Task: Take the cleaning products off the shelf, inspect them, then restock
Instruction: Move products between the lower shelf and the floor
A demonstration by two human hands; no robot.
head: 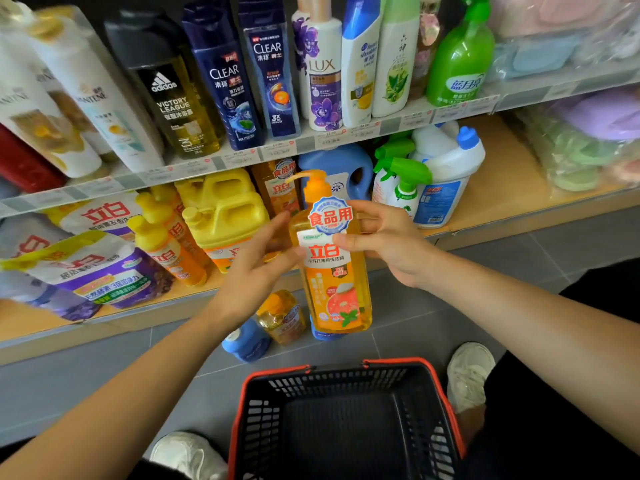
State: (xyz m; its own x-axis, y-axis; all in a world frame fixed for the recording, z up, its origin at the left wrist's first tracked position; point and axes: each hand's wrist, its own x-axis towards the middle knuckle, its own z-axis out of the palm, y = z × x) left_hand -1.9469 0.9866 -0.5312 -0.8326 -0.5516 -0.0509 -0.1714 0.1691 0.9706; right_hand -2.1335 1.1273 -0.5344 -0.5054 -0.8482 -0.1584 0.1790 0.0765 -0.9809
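Head view: right hand (388, 244) holds pump bottle (334, 289) at its shoulder; left hand (256, 261), grip wide, steadies it. Judged full, heavy, slick; hold the body.

1. Bottle (332, 271): clear, glossy orange plastic with the liquid showing through. It has a slick printed label and an opaque orange pump (313, 188).
2. Jugs (225, 209): opaque yellow plastic, smooth, with a soft sheen.
3. Pouches (97, 268): glossy flexible film, creased and catching the light.
4. Shelf (502, 174): pale wood-look board, matt.
5. Strip (346, 135) on the upper shelf edge: clear plastic over paper price tags.
6. Basket (263, 420): matt black plastic lattice under a smooth red rim.
7. Floor (450, 323): smooth grey tiles, matt, with thin grout lines.
8. Shoe (469, 372): white, dull, cloth-like upper.
9. Wrap (581, 147): clear, crinkled, shiny plastic film over pastel goods.
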